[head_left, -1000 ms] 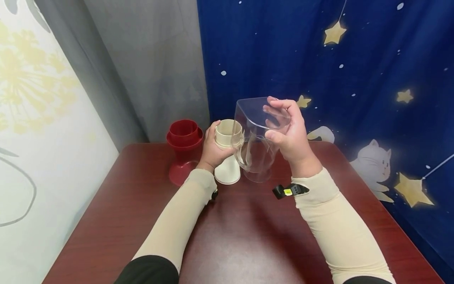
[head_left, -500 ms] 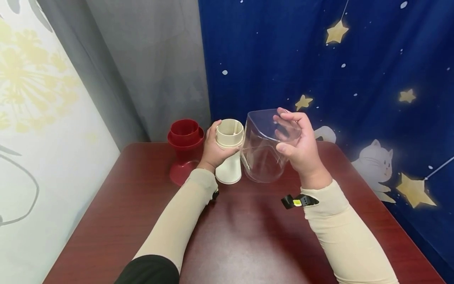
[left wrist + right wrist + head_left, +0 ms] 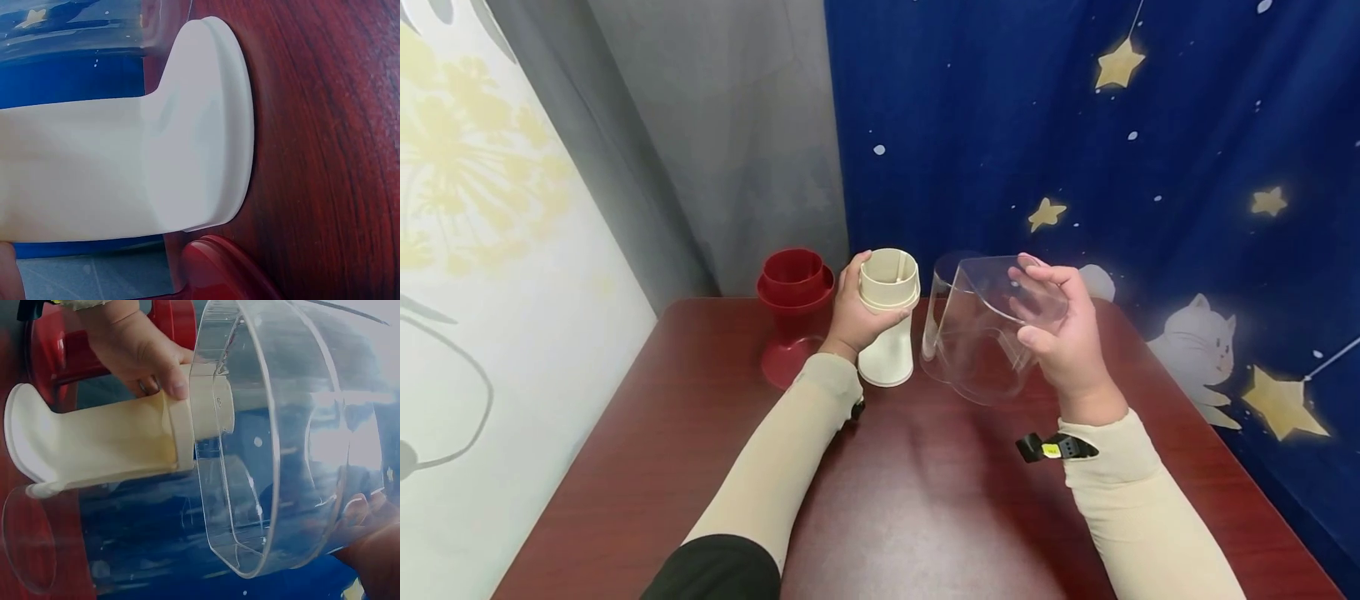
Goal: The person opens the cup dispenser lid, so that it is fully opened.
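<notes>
My left hand (image 3: 859, 315) grips a cream plastic stand (image 3: 886, 358) just under its open round top, and the stand is upright on the table. Its flared foot (image 3: 200, 137) meets the wood in the left wrist view. My right hand (image 3: 1062, 337) holds a clear plastic container (image 3: 981, 362) by its upper end, tilted, to the right of the stand. A second clear piece, a cylinder (image 3: 934, 333), stands partly behind that container. In the right wrist view, the held container (image 3: 300, 450) spans the right half and overlaps the stand's top.
A red stand (image 3: 792, 292) of similar shape is upright left of my left hand. All this sits near the far edge of the dark wooden table (image 3: 910, 517). Behind hang a grey curtain (image 3: 745, 150) and a blue star-patterned curtain (image 3: 970, 125).
My right hand has moved right and lower with the clear container, away from the cream stand, and more of the second clear cylinder shows. The left hand keeps its grip in place.
</notes>
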Demonstrator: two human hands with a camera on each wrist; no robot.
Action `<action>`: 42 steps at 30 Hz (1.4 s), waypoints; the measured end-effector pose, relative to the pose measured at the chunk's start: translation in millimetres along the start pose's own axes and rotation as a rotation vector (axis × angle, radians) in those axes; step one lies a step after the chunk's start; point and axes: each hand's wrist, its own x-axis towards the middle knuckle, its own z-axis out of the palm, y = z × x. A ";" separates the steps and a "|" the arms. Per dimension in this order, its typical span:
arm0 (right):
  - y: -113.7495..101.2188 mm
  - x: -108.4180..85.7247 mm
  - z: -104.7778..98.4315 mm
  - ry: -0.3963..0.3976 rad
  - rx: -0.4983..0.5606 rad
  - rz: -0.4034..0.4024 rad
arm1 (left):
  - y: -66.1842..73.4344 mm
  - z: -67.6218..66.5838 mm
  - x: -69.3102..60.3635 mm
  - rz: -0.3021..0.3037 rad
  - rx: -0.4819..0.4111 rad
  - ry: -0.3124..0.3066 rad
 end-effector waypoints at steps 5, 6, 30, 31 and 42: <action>4.4 -10.4 -14.8 0.011 -0.045 0.018 | -2.1 0.0 0.7 0.004 -0.008 -0.003; 5.2 -12.2 -18.1 0.012 -0.064 0.020 | -2.3 -0.1 0.8 0.002 -0.009 -0.004; 28.3 -27.2 -75.6 0.160 -0.317 0.106 | -0.9 -1.3 1.3 -0.021 -0.032 -0.021; 29.5 -27.0 -77.2 0.167 -0.338 0.115 | -0.9 -1.4 1.3 -0.022 -0.029 -0.021; 48.4 -25.1 -95.7 0.177 -0.531 0.169 | 1.9 -2.8 0.6 -0.042 -0.012 -0.030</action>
